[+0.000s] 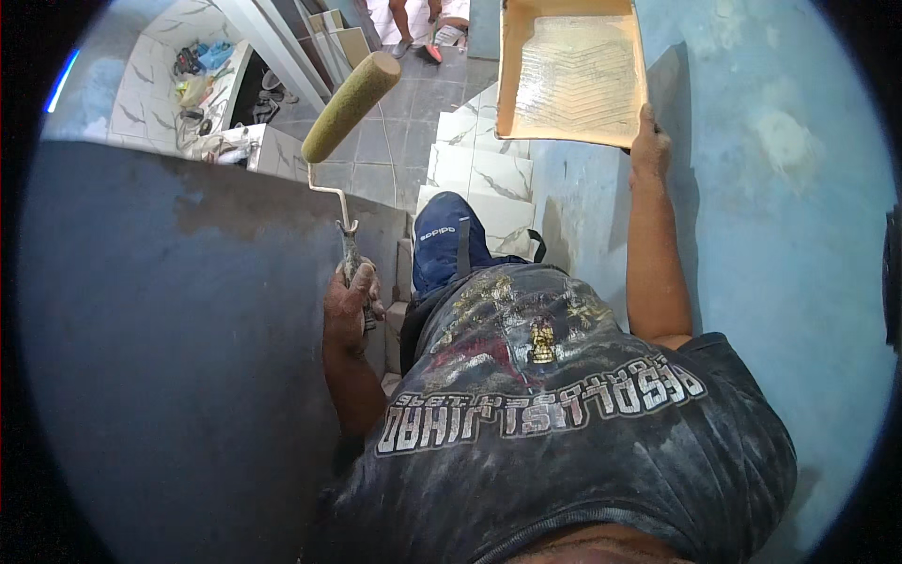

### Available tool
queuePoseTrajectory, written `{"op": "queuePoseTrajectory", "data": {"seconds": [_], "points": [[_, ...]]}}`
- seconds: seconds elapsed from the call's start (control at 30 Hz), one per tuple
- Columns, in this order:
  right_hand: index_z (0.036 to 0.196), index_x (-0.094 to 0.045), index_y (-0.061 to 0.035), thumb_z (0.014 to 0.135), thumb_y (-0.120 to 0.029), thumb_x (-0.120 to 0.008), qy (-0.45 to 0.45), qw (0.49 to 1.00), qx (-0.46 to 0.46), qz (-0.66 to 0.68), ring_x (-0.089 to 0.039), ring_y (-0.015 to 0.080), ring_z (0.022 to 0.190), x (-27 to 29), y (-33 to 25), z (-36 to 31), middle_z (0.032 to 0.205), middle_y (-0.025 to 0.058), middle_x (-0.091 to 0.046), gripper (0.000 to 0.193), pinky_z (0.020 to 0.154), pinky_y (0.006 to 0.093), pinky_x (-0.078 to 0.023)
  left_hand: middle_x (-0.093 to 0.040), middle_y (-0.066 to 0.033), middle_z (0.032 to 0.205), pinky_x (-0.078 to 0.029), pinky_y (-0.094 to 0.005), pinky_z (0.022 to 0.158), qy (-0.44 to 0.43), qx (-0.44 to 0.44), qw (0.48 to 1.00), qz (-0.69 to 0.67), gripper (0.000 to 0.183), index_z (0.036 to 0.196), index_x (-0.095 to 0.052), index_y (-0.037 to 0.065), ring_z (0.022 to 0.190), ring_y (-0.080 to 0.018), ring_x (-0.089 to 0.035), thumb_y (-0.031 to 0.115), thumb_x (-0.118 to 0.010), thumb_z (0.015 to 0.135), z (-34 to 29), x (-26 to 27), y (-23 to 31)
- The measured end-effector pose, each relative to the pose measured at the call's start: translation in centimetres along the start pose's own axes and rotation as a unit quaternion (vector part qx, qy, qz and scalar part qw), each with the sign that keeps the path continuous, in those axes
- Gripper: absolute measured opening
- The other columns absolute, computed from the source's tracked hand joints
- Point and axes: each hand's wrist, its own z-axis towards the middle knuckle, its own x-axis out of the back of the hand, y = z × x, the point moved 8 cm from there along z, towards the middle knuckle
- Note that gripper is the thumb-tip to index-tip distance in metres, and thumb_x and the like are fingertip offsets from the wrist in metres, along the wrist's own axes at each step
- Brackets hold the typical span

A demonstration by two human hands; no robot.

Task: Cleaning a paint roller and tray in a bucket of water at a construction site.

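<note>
My left hand (355, 293) is closed round the paint-smeared handle of a paint roller (351, 106). The roller's fuzzy olive-yellow sleeve points up and away, tilted to the right, on a bent pale wire frame. At the upper right, my right hand (650, 148) grips the near right corner of a paint tray (571, 129). Cream-orange paint coats the tray's walls, and a wet film covers its ribbed bottom. Roller and tray are apart, the roller left of the tray. Part of my right fingers is hidden beneath the tray.
A dark grey half wall (188, 357) runs along my left; a patchy blue wall (780, 235) rises on my right. White marbled steps (479, 174) lead down to a grey tiled floor (381, 141). Farther off, a person's legs (401, 21) show. A cluttered counter (221, 103) stands far left.
</note>
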Motion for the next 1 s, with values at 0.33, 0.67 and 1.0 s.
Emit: {"op": "queuePoseTrajectory", "data": {"seconds": [0.33,0.67,1.0], "points": [[0.119,-0.056,0.0093,0.093,-0.049,-0.054,0.003,0.994,0.030,0.100,-0.060,0.0252,0.100,-26.8,9.9,25.5,0.112,0.0182,-0.062,0.064,0.089,0.0342,-0.044,-0.051,-0.0001,0.068,-0.043,-0.0200,0.042,-0.018,-0.062,0.998,-0.016,0.031,0.098,-0.050,0.005,0.046,-0.0067,-0.049,0.033,-0.061,0.092,47.4,-2.3,1.4],[0.121,-0.055,0.0083,0.094,-0.047,-0.054,-0.036,0.996,0.067,-0.044,-0.057,0.0223,0.105,-47.7,11.2,44.3,0.112,0.0169,-0.061,0.061,0.096,0.0337,-0.039,-0.051,0.0004,0.063,-0.044,-0.0208,0.039,0.073,-0.038,0.986,-0.148,0.021,0.094,-0.049,0.008,0.044,-0.0073,-0.050,0.025,-0.061,0.093,71.6,-5.1,0.6],[0.100,-0.062,0.0085,0.092,-0.047,-0.056,-0.211,0.966,0.063,-0.137,-0.056,0.0207,0.088,-80.9,22.9,71.5,0.096,0.0152,-0.063,0.056,0.079,0.0336,-0.044,-0.050,0.0003,0.066,-0.041,-0.0208,0.042,0.230,-0.060,0.955,-0.178,0.026,0.102,-0.051,0.005,0.049,-0.0079,-0.049,0.027,-0.060,0.093,97.0,-9.9,-11.1]]}}
